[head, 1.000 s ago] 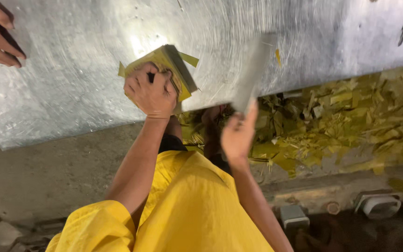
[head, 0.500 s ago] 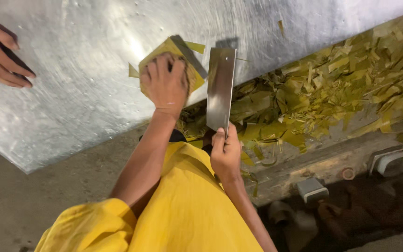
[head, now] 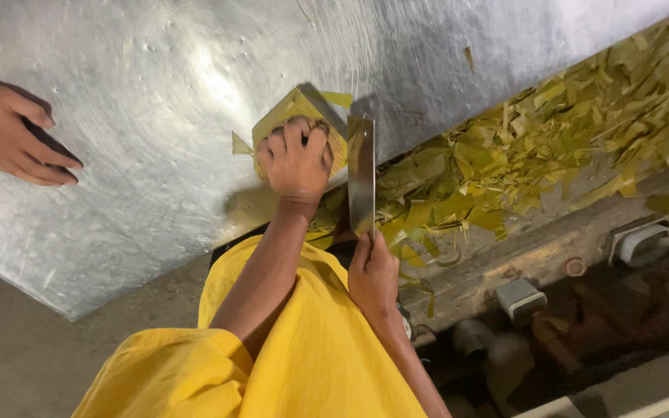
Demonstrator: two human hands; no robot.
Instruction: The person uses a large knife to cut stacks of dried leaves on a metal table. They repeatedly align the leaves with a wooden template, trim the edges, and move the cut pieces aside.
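Note:
My left hand (head: 297, 160) presses down on a stack of yellow-green leaf sheets (head: 301, 108) lying on a scratched metal table (head: 156, 101). My right hand (head: 373, 275) grips the handle end of a broad flat steel blade (head: 361, 174). The blade stands on edge right beside the stack's right side, close to my left fingers. Yellow sleeves cover my upper arms and body.
A heap of cut green-yellow leaf scraps (head: 536, 147) lies to the right of the table edge, over a wooden ledge (head: 520, 263). Another person's hand (head: 9, 131) rests on the table at far left. Grey fittings (head: 640, 241) sit on the dark floor at right.
The blade has swung from tilted off to the right to standing next to the stack. My left hand stayed on the stack.

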